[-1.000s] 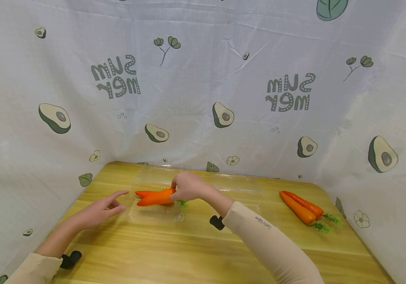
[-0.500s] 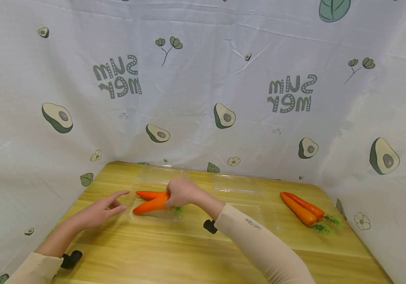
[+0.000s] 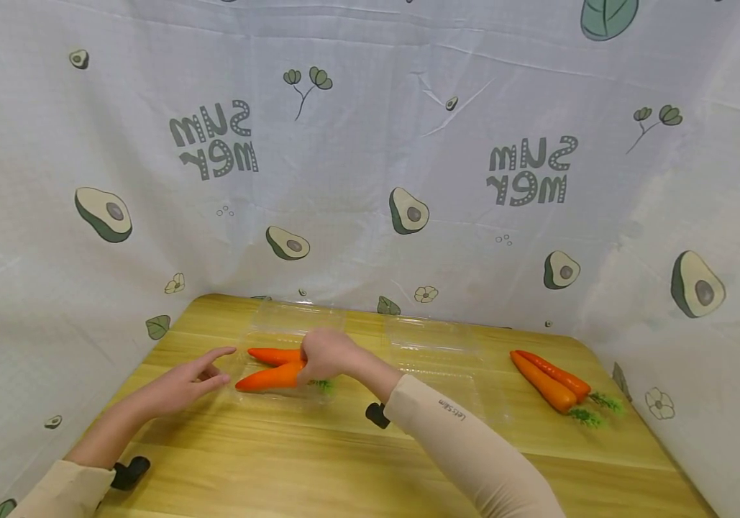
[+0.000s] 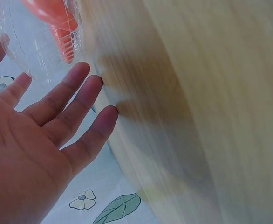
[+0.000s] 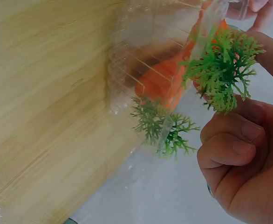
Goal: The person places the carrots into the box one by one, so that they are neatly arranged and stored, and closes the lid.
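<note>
Two orange carrots lie side by side in a clear plastic clamshell box (image 3: 253,398) at the left of the table, the back carrot (image 3: 272,355) and the front carrot (image 3: 269,378). My right hand (image 3: 331,354) grips at their thick end, fingers curled. One leafy green top (image 5: 227,65) sticks up beside those fingers in the right wrist view, while the other green top (image 5: 157,123) is partly seen through the box wall. My left hand (image 3: 178,386) rests relaxed at the box's left side. Its fingers are spread and hold nothing, one fingertip right at the plastic rim.
A second clear clamshell box (image 3: 450,378) stands open in the middle, partly behind the right forearm. Two more carrots (image 3: 547,381) lie on the wooden table (image 3: 318,460) at the right. A printed avocado curtain (image 3: 344,158) rises along the back and sides.
My right hand has shifted a little left and lower with the carrots. Their tips have spread apart, the front one swinging toward me, and they now lie lower. The left hand keeps its place.
</note>
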`<action>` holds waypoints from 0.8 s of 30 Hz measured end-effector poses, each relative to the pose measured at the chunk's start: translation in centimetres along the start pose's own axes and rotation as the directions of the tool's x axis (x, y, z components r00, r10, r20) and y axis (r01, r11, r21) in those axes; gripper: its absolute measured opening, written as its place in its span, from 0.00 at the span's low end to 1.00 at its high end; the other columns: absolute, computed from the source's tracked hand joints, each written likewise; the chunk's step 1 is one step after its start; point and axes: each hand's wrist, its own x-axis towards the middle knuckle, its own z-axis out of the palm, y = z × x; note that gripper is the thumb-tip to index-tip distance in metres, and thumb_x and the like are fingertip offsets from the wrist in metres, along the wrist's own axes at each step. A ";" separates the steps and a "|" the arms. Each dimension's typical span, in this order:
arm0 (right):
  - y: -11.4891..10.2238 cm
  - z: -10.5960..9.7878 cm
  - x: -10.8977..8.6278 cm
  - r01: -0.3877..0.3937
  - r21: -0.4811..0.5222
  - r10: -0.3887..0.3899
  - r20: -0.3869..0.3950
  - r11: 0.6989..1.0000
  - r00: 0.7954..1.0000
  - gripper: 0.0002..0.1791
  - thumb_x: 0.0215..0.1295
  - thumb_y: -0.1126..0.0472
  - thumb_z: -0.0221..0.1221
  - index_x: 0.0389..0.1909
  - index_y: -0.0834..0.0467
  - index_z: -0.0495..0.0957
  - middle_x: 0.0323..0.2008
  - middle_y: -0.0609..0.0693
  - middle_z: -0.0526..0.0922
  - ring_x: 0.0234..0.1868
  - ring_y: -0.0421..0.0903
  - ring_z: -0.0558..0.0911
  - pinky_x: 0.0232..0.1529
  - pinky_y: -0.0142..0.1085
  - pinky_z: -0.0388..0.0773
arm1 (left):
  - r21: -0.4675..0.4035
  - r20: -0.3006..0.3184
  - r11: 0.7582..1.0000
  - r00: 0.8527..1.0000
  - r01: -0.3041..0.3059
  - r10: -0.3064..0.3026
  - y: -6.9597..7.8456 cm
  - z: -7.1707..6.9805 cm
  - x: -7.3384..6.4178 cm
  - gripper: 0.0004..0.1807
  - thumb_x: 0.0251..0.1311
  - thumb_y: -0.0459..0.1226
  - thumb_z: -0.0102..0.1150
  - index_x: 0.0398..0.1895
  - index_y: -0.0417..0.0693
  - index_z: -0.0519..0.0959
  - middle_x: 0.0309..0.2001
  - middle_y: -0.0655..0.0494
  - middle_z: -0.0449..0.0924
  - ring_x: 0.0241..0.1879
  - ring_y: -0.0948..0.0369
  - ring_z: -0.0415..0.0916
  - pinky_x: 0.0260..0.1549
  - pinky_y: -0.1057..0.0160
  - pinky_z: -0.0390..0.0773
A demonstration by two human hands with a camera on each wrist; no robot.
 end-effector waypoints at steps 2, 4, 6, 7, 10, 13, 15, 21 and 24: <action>0.0 0.2 0.0 -0.009 0.020 0.009 0.011 1.000 1.000 0.16 0.53 0.52 0.71 0.16 0.50 0.74 0.15 0.41 0.58 0.18 0.40 0.61 0.20 0.32 0.58 | -0.001 0.001 1.000 1.000 0.002 -0.002 0.0 0.0 0.0 0.33 0.76 0.47 0.50 0.78 0.49 0.56 0.48 0.50 0.81 0.46 0.56 0.78 0.43 0.53 0.77; 0.1 0.4 0.1 -0.020 0.041 0.019 0.024 0.999 1.000 0.10 0.52 0.52 0.72 0.24 0.50 0.80 0.16 0.41 0.60 0.19 0.41 0.62 0.21 0.33 0.61 | 0.000 0.002 1.000 1.000 0.004 -0.004 -0.1 0.0 0.0 0.33 0.76 0.47 0.50 0.78 0.49 0.56 0.48 0.50 0.81 0.46 0.56 0.78 0.43 0.53 0.77; 0.1 0.6 0.2 -0.034 0.057 0.031 0.041 0.998 0.999 0.11 0.51 0.52 0.73 0.35 0.48 0.83 0.17 0.42 0.62 0.20 0.41 0.64 0.22 0.33 0.63 | 0.001 0.002 1.000 1.000 0.003 -0.003 -0.1 0.0 0.0 0.33 0.76 0.47 0.50 0.78 0.49 0.56 0.47 0.50 0.81 0.46 0.56 0.78 0.43 0.53 0.76; 0.1 0.7 0.2 -0.039 0.060 0.036 0.047 0.997 0.998 0.14 0.51 0.52 0.73 0.39 0.48 0.84 0.17 0.42 0.64 0.21 0.42 0.65 0.23 0.33 0.64 | 0.001 0.002 1.000 1.000 0.002 -0.002 -0.1 0.0 0.0 0.33 0.76 0.47 0.50 0.78 0.49 0.56 0.47 0.50 0.81 0.46 0.56 0.78 0.42 0.53 0.76; 0.1 0.8 0.2 -0.056 0.062 0.052 0.058 0.996 0.997 0.19 0.52 0.51 0.73 0.46 0.45 0.83 0.18 0.43 0.67 0.22 0.42 0.67 0.23 0.33 0.66 | -0.003 0.002 1.000 1.000 -0.003 0.003 -0.2 0.0 0.0 0.33 0.76 0.47 0.51 0.78 0.48 0.56 0.47 0.50 0.81 0.45 0.56 0.78 0.42 0.53 0.76; -0.1 0.8 0.2 -0.070 0.049 0.067 0.058 0.996 0.996 0.10 0.56 0.49 0.71 0.36 0.47 0.84 0.18 0.43 0.66 0.22 0.42 0.67 0.24 0.33 0.66 | -0.009 0.004 1.000 1.000 -0.004 0.004 -0.3 0.0 0.0 0.33 0.76 0.47 0.51 0.78 0.48 0.56 0.47 0.50 0.81 0.45 0.56 0.78 0.42 0.53 0.76; -0.2 0.7 0.2 -0.084 0.033 0.082 0.053 0.996 0.995 0.11 0.59 0.48 0.69 0.27 0.49 0.82 0.18 0.42 0.65 0.22 0.42 0.67 0.25 0.34 0.66 | -0.010 0.005 1.000 1.000 -0.002 0.002 -0.3 0.0 0.0 0.33 0.76 0.47 0.51 0.78 0.49 0.56 0.47 0.50 0.81 0.45 0.56 0.78 0.42 0.53 0.77; -0.5 0.8 0.3 -0.117 -0.017 0.118 0.041 0.993 0.992 0.21 0.61 0.44 0.67 0.15 0.50 0.75 0.18 0.42 0.64 0.21 0.41 0.67 0.24 0.34 0.65 | -0.001 0.003 1.000 1.000 0.003 -0.003 -0.3 0.0 0.0 0.33 0.76 0.47 0.50 0.79 0.50 0.55 0.48 0.50 0.81 0.46 0.56 0.78 0.43 0.52 0.77; -0.7 0.7 0.1 -0.119 -0.020 0.120 0.038 0.993 0.992 0.20 0.62 0.45 0.66 0.17 0.51 0.75 0.18 0.42 0.65 0.21 0.41 0.67 0.23 0.33 0.65 | 0.004 0.003 1.000 1.000 0.002 -0.002 -0.2 0.0 -0.1 0.33 0.76 0.47 0.50 0.79 0.50 0.56 0.48 0.50 0.81 0.46 0.56 0.78 0.43 0.52 0.77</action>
